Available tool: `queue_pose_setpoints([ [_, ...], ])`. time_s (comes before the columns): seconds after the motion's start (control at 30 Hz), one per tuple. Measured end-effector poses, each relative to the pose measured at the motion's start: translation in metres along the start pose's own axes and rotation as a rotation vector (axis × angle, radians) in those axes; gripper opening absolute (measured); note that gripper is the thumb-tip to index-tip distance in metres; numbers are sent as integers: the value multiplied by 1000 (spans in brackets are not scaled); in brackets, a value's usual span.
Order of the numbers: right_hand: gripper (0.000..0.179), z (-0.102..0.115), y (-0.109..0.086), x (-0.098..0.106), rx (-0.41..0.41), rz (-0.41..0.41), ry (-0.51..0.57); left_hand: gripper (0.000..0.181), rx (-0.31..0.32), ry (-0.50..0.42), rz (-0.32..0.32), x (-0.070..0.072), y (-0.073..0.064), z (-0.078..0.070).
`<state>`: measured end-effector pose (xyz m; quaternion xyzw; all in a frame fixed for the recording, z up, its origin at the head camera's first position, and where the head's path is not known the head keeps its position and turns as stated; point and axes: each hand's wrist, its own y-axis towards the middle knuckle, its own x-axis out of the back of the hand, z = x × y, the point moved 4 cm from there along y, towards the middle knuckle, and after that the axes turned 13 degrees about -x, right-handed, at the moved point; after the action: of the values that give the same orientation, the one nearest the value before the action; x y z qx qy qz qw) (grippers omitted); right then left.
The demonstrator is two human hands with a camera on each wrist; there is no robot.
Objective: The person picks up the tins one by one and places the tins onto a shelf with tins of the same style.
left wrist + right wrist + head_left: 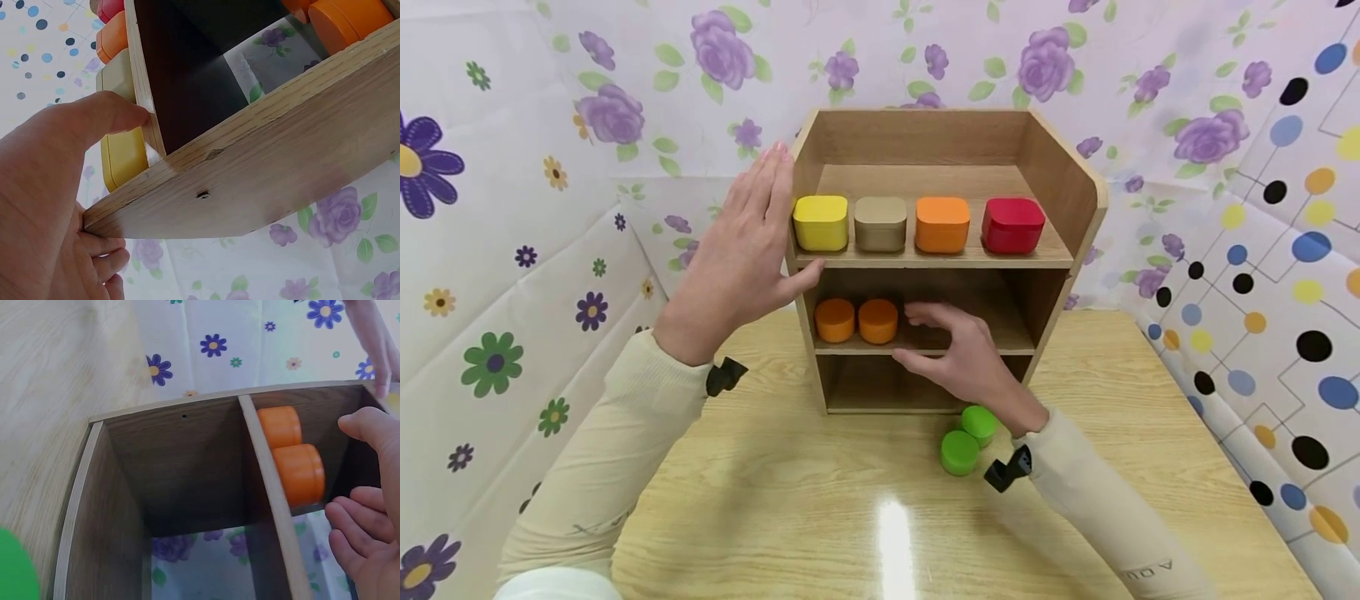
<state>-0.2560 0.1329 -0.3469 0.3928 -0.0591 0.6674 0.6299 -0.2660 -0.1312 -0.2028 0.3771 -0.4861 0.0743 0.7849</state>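
"Where are the round orange tubs?"

"Side by side in the middle compartment of the wooden shelf unit [925,138], toward its left side: the left orange tub [835,322] and the right orange tub [877,322]."

"And the right hand [958,346]?"

"Just to the right of the right orange tub, at the front of that compartment. Its thumb is spread well away from its loosely bent fingers, and it holds nothing."

"What about the left hand [741,237]?"

"It's up at the unit's left side. The fingers are straight and lie close together along the outer face, while the thumb stands apart, its tip on the front edge of the upper board (the left wrist view shows that best)."

"What stands on that board?"

"Four lidded boxes in a row, from left to right: a yellow box [821,225], a beige box [880,226], an orange box [942,226] and a red box [1012,227]. The left thumb is just below the yellow one."

"Anything lower down?"

"Two round green tubs [959,452] on the counter [775,500], one just behind the other, in front of the unit and near the right wrist."
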Motion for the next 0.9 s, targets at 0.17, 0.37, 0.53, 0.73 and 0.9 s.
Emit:
queue_pose_setpoints([
  [0.17,60,-4,-23,20,6,63,-32,111,-2,0,6,-1,0,-1],
  [0.37,62,-16,-44,38,29,96,-100,112,2,2,6,-1,1,0],
  [0.53,65,-33,-58,47,39,112,-150,111,-5,0,-1,-1,1,-1],
  [0.73,63,-53,-71,51,41,156,-186,111,-7,3,-8,-2,0,-1],
  [0.9,62,-68,-77,52,18,203,-193,110,-16,2,-27,0,0,-1],
])
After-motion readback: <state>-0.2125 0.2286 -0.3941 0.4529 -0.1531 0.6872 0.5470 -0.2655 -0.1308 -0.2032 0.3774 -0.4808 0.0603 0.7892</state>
